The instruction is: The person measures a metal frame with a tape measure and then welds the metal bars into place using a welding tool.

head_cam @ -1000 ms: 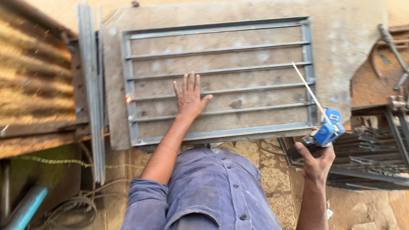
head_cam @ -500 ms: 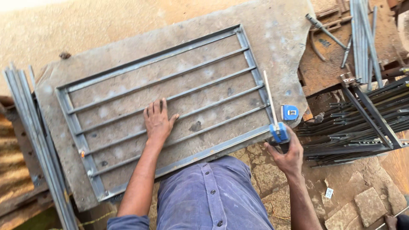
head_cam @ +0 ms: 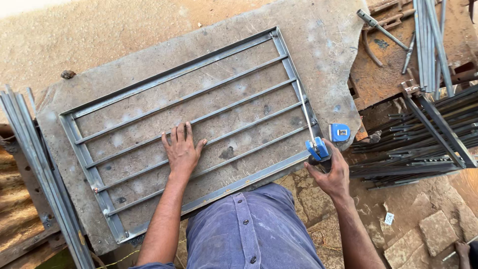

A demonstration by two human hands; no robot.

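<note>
Far over at 9 o'clock: a bundle of long grey metal strips (head_cam: 35,169), leaning along the edge of the tabletop (head_cam: 149,55), a rough grey slab.

Lying flat on the tabletop, from 8 o'clock up to 1 o'clock: a grey metal frame (head_cam: 174,74) with thin bars running the long way inside it.

Near the middle, a bit toward 7 o'clock: the left hand (head_cam: 182,152), pressed flat on the bars, fingers spread wide and released, gripping nothing.

At 6 o'clock: a blue buttoned shirt (head_cam: 249,229), close against the near rail of the frame.

At 4 o'clock, just off the frame's near right corner: the right hand (head_cam: 331,174), fingers clenched around a blue welding holder (head_cam: 317,148). Sticking up from the holder toward 12 o'clock: a thin pale welding rod (head_cam: 304,112), lying along the frame's right end rail. Hard to tell whether the rod tip touches the metal.

Just beside the holder at 3 o'clock: a small blue block (head_cam: 339,132) at the tabletop's edge.

From 1 to 3 o'clock: a rusty plate (head_cam: 383,74) with loose grey rods (head_cam: 428,40), and a dark stack of metal bars (head_cam: 423,144).

Down at 5 o'clock, in the corner: part of another person's hand (head_cam: 463,249) on the stone floor.
</note>
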